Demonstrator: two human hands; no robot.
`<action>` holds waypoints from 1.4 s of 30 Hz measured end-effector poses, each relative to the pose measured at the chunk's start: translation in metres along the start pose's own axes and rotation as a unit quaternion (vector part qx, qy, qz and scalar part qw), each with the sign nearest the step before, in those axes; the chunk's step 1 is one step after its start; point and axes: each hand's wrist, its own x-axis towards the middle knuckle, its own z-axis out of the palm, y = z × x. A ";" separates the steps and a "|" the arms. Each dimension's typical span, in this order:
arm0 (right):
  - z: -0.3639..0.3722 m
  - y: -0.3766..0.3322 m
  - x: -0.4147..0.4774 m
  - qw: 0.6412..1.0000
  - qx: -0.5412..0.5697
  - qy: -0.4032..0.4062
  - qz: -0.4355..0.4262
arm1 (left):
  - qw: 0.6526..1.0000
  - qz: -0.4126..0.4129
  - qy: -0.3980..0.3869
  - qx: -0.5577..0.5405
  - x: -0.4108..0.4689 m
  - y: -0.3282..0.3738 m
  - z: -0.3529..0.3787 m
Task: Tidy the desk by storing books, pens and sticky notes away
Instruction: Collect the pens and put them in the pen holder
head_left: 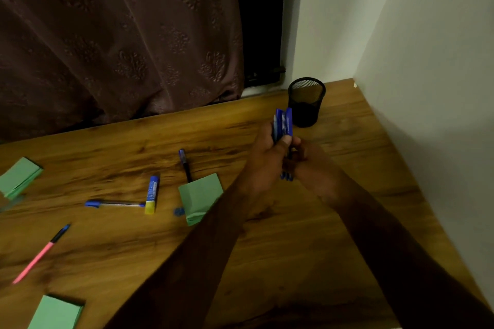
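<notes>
Head cam: bunch of blue pens (282, 124) upright over the table (294, 248), near the black mesh cup (306, 101), fingers (286, 139) of left hand (267, 159) and right hand (311, 164) curled round it. Wood table, white wall (427, 61) corner, brown curtain (107, 35). Loose pens (115, 204), glue stick (151, 195), green sticky notes (200, 196) lie left.

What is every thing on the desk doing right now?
Blue pens: bunched upright, gripped by left hand and right hand.
Mesh pen cup: upright on desk.
Clear pen: lying flat, capped.
Black pen: lying flat, capped.
Pink pen: lying flat.
Blue-yellow marker: lying flat.
Green sticky-note pads: lying flat.
</notes>
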 end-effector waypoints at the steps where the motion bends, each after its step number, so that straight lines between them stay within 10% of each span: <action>1: -0.005 -0.004 0.001 1.000 -0.007 0.005 -0.015 | 1.000 0.008 -0.001 0.005 0.005 0.006 0.003; 42: -0.080 -0.040 0.130 0.920 -0.319 0.201 -0.105 | 0.975 0.073 0.052 0.202 0.166 0.039 0.028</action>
